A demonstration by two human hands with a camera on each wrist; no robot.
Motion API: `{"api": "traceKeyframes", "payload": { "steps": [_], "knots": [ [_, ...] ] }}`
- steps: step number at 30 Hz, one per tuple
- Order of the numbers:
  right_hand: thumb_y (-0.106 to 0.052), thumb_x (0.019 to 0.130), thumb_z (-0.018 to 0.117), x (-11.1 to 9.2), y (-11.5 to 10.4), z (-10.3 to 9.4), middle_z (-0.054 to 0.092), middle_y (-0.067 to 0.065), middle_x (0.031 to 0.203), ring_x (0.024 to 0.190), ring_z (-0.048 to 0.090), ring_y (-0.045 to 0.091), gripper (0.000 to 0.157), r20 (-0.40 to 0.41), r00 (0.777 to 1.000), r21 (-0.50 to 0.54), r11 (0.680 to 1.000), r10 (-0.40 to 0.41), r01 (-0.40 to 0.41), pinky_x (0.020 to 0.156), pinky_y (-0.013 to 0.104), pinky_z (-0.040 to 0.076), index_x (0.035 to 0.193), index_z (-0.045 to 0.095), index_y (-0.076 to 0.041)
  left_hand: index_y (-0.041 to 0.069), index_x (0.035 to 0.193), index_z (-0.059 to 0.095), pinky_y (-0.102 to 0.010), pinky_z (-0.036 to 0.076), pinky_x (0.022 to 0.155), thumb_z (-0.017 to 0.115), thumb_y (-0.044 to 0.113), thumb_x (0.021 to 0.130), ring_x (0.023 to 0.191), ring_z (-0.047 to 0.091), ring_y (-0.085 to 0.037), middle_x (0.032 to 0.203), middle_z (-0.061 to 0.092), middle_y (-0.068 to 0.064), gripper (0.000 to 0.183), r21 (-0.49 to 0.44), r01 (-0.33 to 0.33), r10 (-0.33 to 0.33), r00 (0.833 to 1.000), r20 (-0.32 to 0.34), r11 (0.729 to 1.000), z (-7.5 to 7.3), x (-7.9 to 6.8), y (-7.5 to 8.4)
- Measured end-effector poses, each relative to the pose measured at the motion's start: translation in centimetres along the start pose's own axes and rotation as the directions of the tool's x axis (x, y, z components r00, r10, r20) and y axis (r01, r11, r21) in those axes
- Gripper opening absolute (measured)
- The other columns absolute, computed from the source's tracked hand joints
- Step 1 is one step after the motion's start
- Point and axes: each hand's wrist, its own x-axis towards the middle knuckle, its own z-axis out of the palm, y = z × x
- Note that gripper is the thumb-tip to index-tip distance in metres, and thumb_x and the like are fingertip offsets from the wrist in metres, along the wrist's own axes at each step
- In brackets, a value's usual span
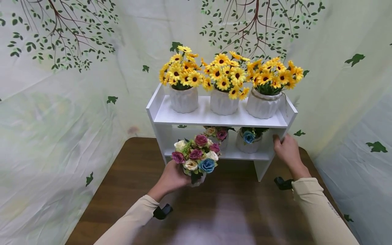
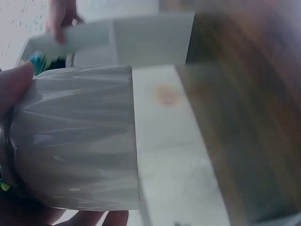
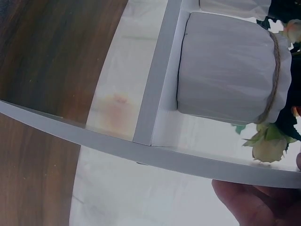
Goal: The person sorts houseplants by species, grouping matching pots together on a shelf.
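My left hand (image 1: 173,177) grips a white ribbed pot of artificial roses (image 1: 196,154), pink, cream and blue, in front of the shelf's lower left part. Close up in the left wrist view, the pot (image 2: 80,141) lies sideways across the picture, the thumb and fingers around it near its rim. My right hand (image 1: 288,152) holds the right side panel of a white two-tier shelf (image 1: 218,124). In the right wrist view, fingers (image 3: 249,200) lie along the outside of that panel. Two more rose pots, one of them a pot with a blue rose (image 1: 249,145), stand on the lower tier.
On the top tier stand three white pots of yellow flowers: a left pot (image 1: 183,102), a middle pot (image 1: 223,103) and a right pot (image 1: 264,105). The shelf stands on a dark wooden table (image 1: 220,207), before a leaf-printed cloth (image 1: 134,85).
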Motion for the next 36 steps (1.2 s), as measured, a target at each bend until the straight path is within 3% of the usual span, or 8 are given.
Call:
{"api": "traceKeyframes", "payload": {
  "steps": [6,12,21,27,31,36],
  "knots": [
    [-0.014,0.101,0.044,0.0,0.0,0.0,0.059,0.027,0.081,0.069,0.053,0.035,0.033,-0.022,1.000,-0.003,1.000,-0.015,0.015,0.055,0.033,0.038,0.109,0.057,0.015,0.006,0.135,0.053,-0.051,0.052,0.099,0.091,0.031,0.065,0.121,0.063,-0.032,0.129,0.066,-0.017,0.084,0.044,0.082,-0.079,0.995,-0.067,0.996,-2.6,1.8,-0.8],
    [-0.015,0.101,0.044,0.0,0.0,0.1,0.061,0.032,0.086,0.070,0.055,0.036,0.033,-0.019,1.000,-0.009,1.000,-0.017,0.016,0.055,0.033,0.039,0.107,0.058,0.015,0.007,0.139,0.049,-0.053,0.049,0.102,0.089,0.036,0.067,0.125,0.060,-0.034,0.134,0.063,-0.018,0.087,0.054,0.170,-0.164,0.982,-0.096,0.984,-3.6,2.8,-1.5],
    [-0.015,0.101,0.044,-0.1,0.0,0.0,0.062,0.035,0.093,0.073,0.056,0.038,0.035,-0.012,1.000,-0.011,1.000,-0.014,0.014,0.057,0.037,0.042,0.111,0.057,0.016,0.005,0.130,0.058,-0.053,0.052,0.097,0.086,0.041,0.068,0.115,0.065,-0.036,0.124,0.068,-0.019,0.077,0.098,0.267,-0.244,0.949,-0.199,0.959,-2.5,5.0,-1.5],
    [-0.014,0.100,0.044,-0.1,0.1,0.2,0.061,0.034,0.089,0.072,0.055,0.037,0.034,-0.014,1.000,-0.005,1.000,-0.019,0.019,0.056,0.036,0.041,0.109,0.057,0.016,-0.001,0.130,0.055,-0.052,0.051,0.100,0.083,0.045,0.070,0.117,0.063,-0.037,0.126,0.066,-0.021,0.081,0.098,0.338,-0.311,0.925,-0.218,0.936,-1.6,6.4,-1.5],
    [-0.013,0.100,0.044,-0.1,0.2,0.1,0.060,0.031,0.084,0.070,0.053,0.036,0.033,-0.024,0.999,-0.005,1.000,-0.025,0.025,0.055,0.032,0.038,0.107,0.058,0.016,-0.005,0.134,0.050,-0.051,0.049,0.102,0.082,0.044,0.071,0.121,0.060,-0.041,0.130,0.063,-0.026,0.085,0.111,0.338,-0.306,0.922,-0.238,0.934,-1.3,7.4,-1.7],
    [-0.012,0.100,0.045,0.0,0.3,0.2,0.060,0.030,0.083,0.069,0.053,0.036,0.031,-0.047,0.998,-0.008,1.000,-0.031,0.031,0.055,0.033,0.037,0.103,0.059,0.015,-0.007,0.128,0.054,-0.052,0.052,0.095,0.082,0.044,0.072,0.111,0.064,-0.043,0.121,0.066,-0.029,0.081,0.085,0.349,-0.315,0.910,-0.269,0.933,-1.0,8.6,-2.1]
  ]
}}
